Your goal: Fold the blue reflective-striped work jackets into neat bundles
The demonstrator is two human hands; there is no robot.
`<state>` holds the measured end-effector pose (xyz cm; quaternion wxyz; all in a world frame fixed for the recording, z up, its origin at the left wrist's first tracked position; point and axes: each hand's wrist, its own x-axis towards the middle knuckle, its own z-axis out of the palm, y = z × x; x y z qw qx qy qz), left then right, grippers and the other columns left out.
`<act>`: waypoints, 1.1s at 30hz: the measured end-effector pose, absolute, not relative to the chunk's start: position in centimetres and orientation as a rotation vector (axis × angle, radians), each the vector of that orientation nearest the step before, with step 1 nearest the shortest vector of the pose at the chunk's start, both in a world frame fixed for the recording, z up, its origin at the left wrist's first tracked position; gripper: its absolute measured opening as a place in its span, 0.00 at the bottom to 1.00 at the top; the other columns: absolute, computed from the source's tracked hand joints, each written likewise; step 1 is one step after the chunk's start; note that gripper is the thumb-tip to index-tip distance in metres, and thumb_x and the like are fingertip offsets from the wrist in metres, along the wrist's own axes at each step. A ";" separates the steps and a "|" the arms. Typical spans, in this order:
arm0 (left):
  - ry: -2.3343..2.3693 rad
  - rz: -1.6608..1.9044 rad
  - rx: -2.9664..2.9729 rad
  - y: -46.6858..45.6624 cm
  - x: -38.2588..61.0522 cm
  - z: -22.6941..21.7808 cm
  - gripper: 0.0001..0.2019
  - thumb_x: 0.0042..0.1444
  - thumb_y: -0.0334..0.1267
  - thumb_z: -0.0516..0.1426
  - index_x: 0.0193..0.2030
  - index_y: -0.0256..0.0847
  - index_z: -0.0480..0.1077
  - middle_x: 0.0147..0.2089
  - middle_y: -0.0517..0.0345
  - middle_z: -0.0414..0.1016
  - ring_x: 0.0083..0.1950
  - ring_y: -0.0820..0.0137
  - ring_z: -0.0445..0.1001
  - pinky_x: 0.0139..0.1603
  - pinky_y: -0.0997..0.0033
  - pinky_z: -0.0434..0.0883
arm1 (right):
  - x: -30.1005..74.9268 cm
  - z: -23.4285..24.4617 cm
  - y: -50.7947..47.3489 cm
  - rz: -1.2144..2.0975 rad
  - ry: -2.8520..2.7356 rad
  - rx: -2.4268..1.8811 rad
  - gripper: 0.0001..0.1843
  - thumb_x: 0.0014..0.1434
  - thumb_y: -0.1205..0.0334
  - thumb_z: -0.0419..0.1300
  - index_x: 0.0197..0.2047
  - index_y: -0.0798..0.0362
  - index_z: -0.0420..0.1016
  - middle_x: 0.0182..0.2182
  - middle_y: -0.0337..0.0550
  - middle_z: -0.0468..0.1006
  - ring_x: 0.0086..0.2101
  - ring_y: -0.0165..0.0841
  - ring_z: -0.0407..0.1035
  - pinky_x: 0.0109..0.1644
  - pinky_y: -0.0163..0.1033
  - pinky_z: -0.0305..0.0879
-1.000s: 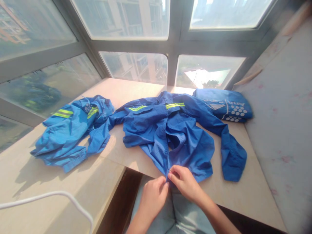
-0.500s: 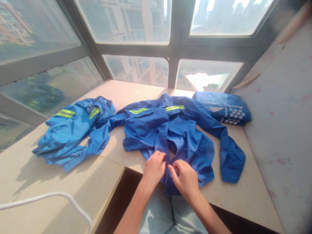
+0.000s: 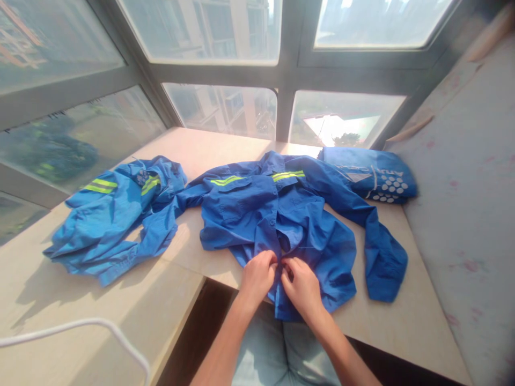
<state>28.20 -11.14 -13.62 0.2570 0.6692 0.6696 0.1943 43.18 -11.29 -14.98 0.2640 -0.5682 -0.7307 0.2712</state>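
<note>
A blue work jacket (image 3: 249, 201) with yellow-green reflective stripes lies spread front up, its collar toward the window and its hem hanging at the table's near edge. At its lower front opening, my left hand (image 3: 260, 273) pinches the placket edge. Close beside it, my right hand (image 3: 301, 284) grips the facing edge with curled fingers. The fingertips of both hands nearly meet, and whatever button lies between them is hidden. Higher up the placket a small button (image 3: 272, 221) shows.
A second blue jacket (image 3: 108, 220) lies crumpled at the left. A folded blue bundle with white dots (image 3: 374, 174) sits at the back right by the wall. A white cable (image 3: 96, 321) curves over the pale tabletop (image 3: 169, 305). Windows stand behind.
My right hand has moved up and left, closing its fingers on the jacket's front edge. The hands are now nearer each other, and the view has shifted slightly.
</note>
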 end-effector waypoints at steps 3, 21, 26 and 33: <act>1.741 0.698 1.711 -11.1 28.1 -13.4 0.05 0.59 0.30 0.55 0.36 0.43 0.71 0.37 0.58 0.78 0.39 0.67 0.76 0.41 0.70 0.68 | 43.5 -14.6 -10.7 0.960 -1.773 -1.429 0.14 0.60 0.66 0.53 0.43 0.54 0.79 0.36 0.45 0.80 0.35 0.35 0.74 0.41 0.37 0.68; 1.653 1.214 1.470 -11.4 28.9 -12.1 0.09 0.58 0.31 0.57 0.39 0.43 0.79 0.39 0.57 0.82 0.40 0.68 0.80 0.46 0.69 0.76 | 43.7 -11.5 -9.9 1.082 -1.686 -1.283 0.15 0.60 0.62 0.56 0.48 0.55 0.78 0.35 0.44 0.80 0.32 0.33 0.73 0.37 0.37 0.70; 1.527 1.173 1.191 -11.6 28.8 -12.8 0.09 0.57 0.38 0.60 0.42 0.39 0.79 0.39 0.53 0.82 0.40 0.65 0.81 0.44 0.68 0.77 | 43.6 -12.0 -10.0 1.093 -1.675 -1.274 0.16 0.60 0.62 0.57 0.50 0.54 0.76 0.34 0.44 0.80 0.32 0.33 0.74 0.38 0.38 0.71; 1.470 1.185 1.035 -11.6 28.4 -13.1 0.09 0.53 0.39 0.62 0.38 0.37 0.80 0.39 0.51 0.83 0.42 0.63 0.81 0.49 0.67 0.76 | 43.8 -12.2 -10.2 1.048 -1.692 -1.250 0.15 0.62 0.60 0.57 0.50 0.53 0.77 0.36 0.46 0.81 0.34 0.35 0.75 0.40 0.39 0.73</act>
